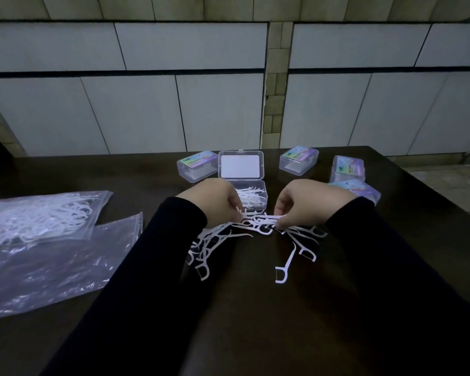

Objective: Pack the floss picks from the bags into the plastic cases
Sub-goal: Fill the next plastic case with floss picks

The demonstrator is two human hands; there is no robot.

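A loose pile of white floss picks (220, 245) lies on the dark table in front of me. My left hand (212, 202) and my right hand (307, 203) both pinch picks at the top of the pile, holding a small bundle (258, 219) between them. Just behind the hands stands an open clear plastic case (251, 192) with several picks inside and its lid (240, 165) raised. A single pick (285, 264) lies apart at the right.
A clear bag full of picks (38, 215) and an emptier bag (52, 267) lie at the left. Closed cases with colourful labels stand behind: one (197, 166) left of the open case, others (299, 160) (349, 168) (361, 191) to the right. A tiled wall rises behind the table.
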